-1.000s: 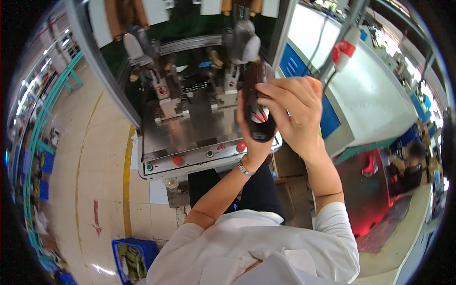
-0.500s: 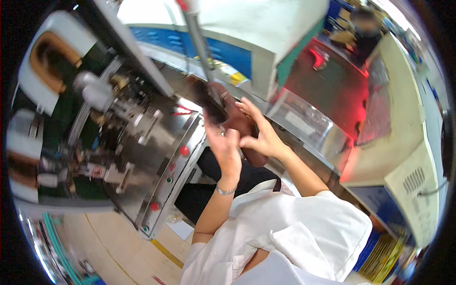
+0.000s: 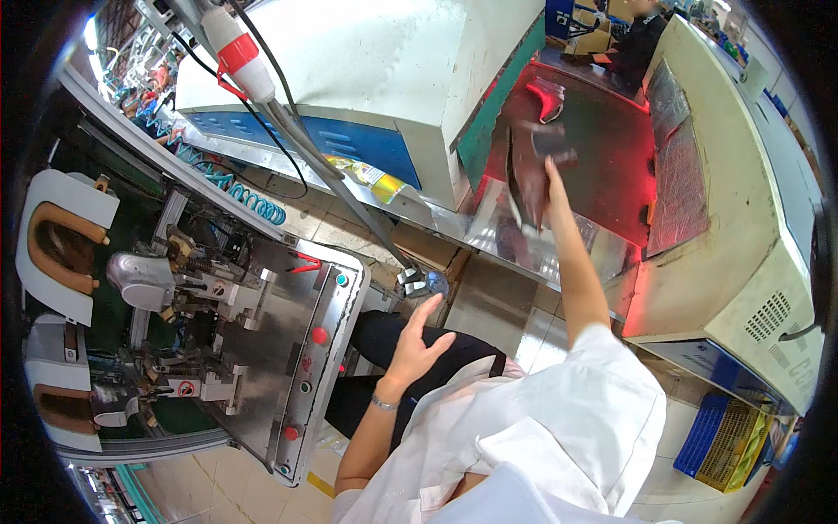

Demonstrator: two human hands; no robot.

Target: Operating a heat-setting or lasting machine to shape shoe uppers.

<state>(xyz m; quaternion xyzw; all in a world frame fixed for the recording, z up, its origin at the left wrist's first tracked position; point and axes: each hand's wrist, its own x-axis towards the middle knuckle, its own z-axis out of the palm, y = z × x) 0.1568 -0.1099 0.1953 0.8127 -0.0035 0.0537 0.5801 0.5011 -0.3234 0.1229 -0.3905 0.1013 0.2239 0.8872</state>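
Observation:
My right hand (image 3: pixel 555 188) reaches out far right, its fingers closed on a brown boot (image 3: pixel 525 170) with a dark patch near its top. Motion blurs the boot, and I cannot tell whether it touches the red-lit conveyor bed (image 3: pixel 602 148) beneath it. Farther in, another boot (image 3: pixel 547 98) lies on that bed, glowing red. My left hand (image 3: pixel 417 345) is open and holds nothing, thumb and fingers apart, above my dark-clad legs and to the right of the machine's button panel (image 3: pixel 325 349).
At left stands a machine with metal clamps (image 3: pixel 214 297) and brown padded forms (image 3: pixel 65 244). A grey pole (image 3: pixel 336 179) slants between it and a white-and-blue housing (image 3: pixel 349 61). A cream housing (image 3: pixel 742 262) borders the conveyor. Crates (image 3: pixel 720 441) sit lower right; a person (image 3: pixel 633 44) is beyond.
The boot has gone from between both hands to over the conveyor at the far right, carried by my right hand. My left hand has come away from it. The view has shifted.

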